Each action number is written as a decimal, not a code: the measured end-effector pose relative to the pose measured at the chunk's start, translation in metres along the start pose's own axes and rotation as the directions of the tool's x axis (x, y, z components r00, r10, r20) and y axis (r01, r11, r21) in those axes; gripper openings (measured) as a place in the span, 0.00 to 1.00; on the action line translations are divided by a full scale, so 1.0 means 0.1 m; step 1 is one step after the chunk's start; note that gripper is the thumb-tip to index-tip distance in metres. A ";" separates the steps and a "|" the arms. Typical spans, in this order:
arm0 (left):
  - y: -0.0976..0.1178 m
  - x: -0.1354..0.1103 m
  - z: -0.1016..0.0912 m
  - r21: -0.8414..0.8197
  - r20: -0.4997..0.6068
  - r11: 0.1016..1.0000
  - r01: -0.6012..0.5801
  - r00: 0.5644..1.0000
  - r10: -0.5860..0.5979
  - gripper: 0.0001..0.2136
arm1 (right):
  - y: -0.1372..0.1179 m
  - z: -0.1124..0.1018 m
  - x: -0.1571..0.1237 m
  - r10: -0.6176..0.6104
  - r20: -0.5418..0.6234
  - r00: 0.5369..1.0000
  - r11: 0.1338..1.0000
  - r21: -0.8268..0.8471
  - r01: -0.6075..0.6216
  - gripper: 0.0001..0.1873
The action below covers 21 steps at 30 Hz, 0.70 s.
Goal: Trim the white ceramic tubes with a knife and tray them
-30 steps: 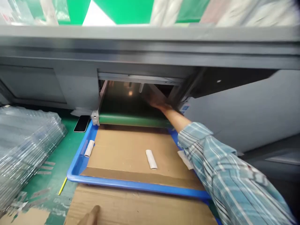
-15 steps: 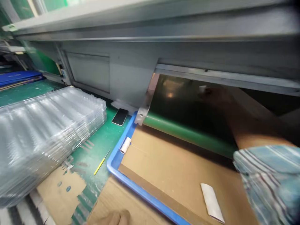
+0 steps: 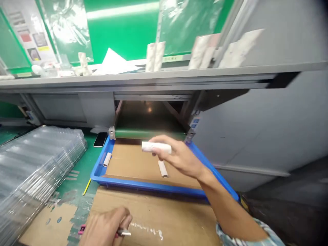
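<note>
Right hand (image 3: pixel 179 155) gripping white tube (image 3: pixel 156 147) above blue tray (image 3: pixel 98 172)

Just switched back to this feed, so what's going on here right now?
The person's right hand holds a white roll above a blue tray, where another white roll and a third white roll lie on cardboard. The left hand grips a pink-handled tool over a cardboard sheet.
</note>
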State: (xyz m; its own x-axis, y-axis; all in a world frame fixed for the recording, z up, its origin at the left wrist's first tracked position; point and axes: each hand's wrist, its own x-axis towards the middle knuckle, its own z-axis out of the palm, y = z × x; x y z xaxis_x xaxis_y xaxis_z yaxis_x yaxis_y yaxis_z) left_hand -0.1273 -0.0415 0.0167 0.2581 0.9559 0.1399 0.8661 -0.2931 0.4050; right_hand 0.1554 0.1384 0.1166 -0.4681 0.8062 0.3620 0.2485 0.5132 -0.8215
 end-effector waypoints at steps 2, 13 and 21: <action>0.21 0.28 -0.29 -0.102 -0.185 0.992 -0.077 0.981 0.058 0.14 | -0.07 0.07 -0.30 0.028 -0.001 1.000 0.978 0.205 -0.027 0.24; 0.75 1.62 -0.50 -0.641 -0.304 0.710 -0.292 0.946 0.115 0.16 | -0.03 -0.13 -0.43 -0.027 -0.090 0.996 0.886 0.459 0.065 0.20; 0.78 1.77 -0.41 -0.665 -0.304 0.684 -0.301 0.945 0.121 0.14 | 0.17 -0.18 -0.39 0.020 -0.169 0.985 0.929 0.367 0.045 0.20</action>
State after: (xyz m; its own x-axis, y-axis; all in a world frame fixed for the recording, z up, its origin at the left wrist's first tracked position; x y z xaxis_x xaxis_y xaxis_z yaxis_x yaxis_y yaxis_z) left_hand -0.0312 0.1043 0.1103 0.2188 0.8627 0.4559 0.2299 -0.4996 0.8352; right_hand 0.1928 0.1212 0.0965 -0.3126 0.8543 0.4152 -0.1012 0.4047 -0.9088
